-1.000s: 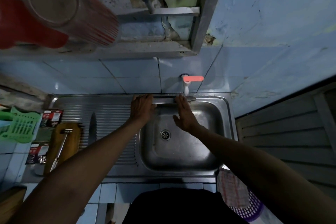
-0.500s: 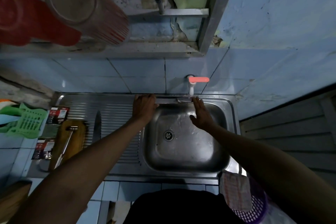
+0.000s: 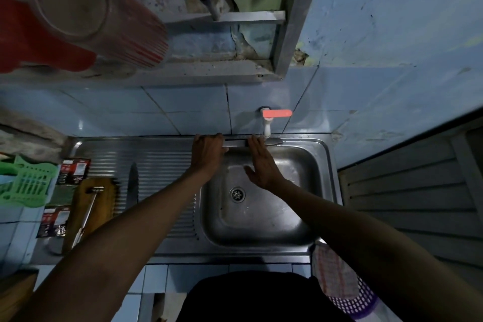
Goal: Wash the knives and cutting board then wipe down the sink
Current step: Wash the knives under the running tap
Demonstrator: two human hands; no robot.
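Note:
My left hand [image 3: 207, 155] grips the handle of a knife [image 3: 236, 143] that lies along the back rim of the steel sink [image 3: 324, 165]. The blade points right, and its tip lies under the white tap [image 3: 267, 127] with the red lever. My right hand [image 3: 262, 165] lies flat with straight fingers on the blade, over the basin. A second knife [image 3: 133, 185] lies on the ribbed drainboard. The wooden cutting board [image 3: 81, 206] sits at the left end of the drainboard with a metal-handled tool [image 3: 87, 213] on it.
A green plastic rack [image 3: 24, 183] and dark packets [image 3: 74, 170] lie left of the sink. A checked cloth [image 3: 332, 272] hangs over a purple basket [image 3: 358, 303] at the front right. A red cup [image 3: 78, 13] sits on the shelf overhead.
My right hand slid right along the blade toward the tap, then back left to the middle. My left hand kept its grip on the handle.

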